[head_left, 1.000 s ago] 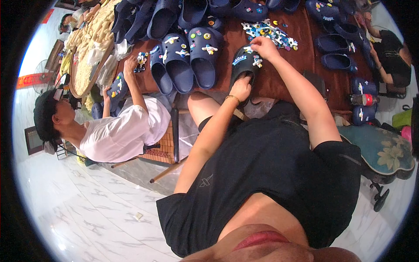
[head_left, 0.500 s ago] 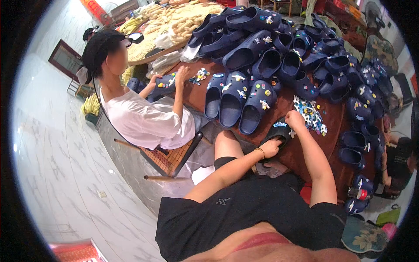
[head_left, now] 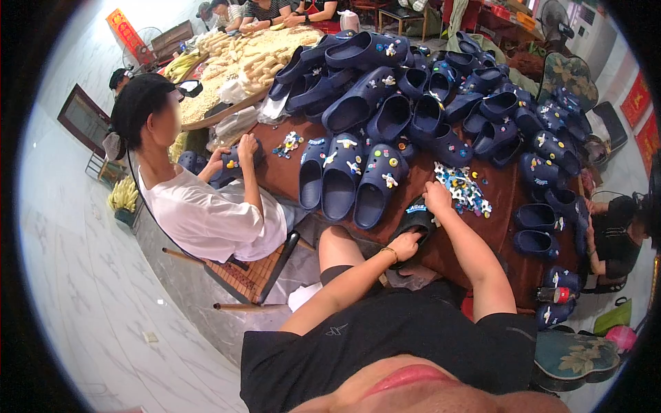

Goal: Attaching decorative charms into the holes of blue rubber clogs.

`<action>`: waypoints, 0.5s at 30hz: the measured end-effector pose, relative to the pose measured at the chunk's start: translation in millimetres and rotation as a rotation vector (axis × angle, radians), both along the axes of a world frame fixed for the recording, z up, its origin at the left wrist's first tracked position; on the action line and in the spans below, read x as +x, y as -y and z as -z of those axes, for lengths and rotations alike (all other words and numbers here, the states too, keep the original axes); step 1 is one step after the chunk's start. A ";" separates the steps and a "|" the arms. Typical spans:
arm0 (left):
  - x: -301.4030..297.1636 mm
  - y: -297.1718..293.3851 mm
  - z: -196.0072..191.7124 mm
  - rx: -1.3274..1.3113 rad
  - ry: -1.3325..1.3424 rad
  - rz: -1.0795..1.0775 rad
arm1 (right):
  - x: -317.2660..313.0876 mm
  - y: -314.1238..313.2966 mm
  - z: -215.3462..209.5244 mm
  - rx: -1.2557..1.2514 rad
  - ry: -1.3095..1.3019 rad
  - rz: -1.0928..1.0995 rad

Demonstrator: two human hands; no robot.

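A dark clog (head_left: 412, 221) lies at the near edge of the brown-covered table, a blue-and-white charm on its toe. My left hand (head_left: 405, 244) grips it, fingers reaching into the foot opening. Beside the toe, my right hand (head_left: 438, 198) is closed with its fingertips together; anything small between them is hidden. Just beyond that hand spreads a pile of white, blue and yellow charms (head_left: 463, 187). Left of my clog, three navy clogs (head_left: 375, 189) stand side by side, decorated with charms.
A large heap of navy clogs (head_left: 392, 113) covers the table's far side. On the left, a seated co-worker (head_left: 206, 206) handles another clog near a small charm pile (head_left: 288, 142). More clogs (head_left: 537, 243) line the right edge, with a bottle (head_left: 556, 294) among them.
The whole view has shifted, bringing more people at the back into sight. The co-worker's raised hand has come down onto their clog. My hands stay at the dark clog.
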State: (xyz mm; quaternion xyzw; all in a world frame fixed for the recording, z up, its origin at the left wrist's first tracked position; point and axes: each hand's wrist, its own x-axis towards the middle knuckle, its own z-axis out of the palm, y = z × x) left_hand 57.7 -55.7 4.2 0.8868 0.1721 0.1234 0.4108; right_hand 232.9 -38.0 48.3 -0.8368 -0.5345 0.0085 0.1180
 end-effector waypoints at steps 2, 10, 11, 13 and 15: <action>-6.1 -1.3 -3.5 -0.015 -0.088 0.008 | -9.2 -1.3 -15.3 0.016 -0.201 -0.073; -6.1 4.2 -1.9 -0.030 -0.124 0.015 | -13.6 17.8 -11.2 -0.056 -0.037 -0.065; -4.8 1.2 -0.4 -0.038 -0.144 0.035 | -15.1 16.7 -12.8 -0.047 0.002 -0.081; -2.6 -1.5 1.9 -0.044 -0.155 0.052 | -17.7 12.1 -11.4 -0.067 0.065 -0.115; -5.7 0.2 2.6 -0.028 -0.096 0.011 | -19.3 11.7 -10.3 -0.086 0.127 -0.140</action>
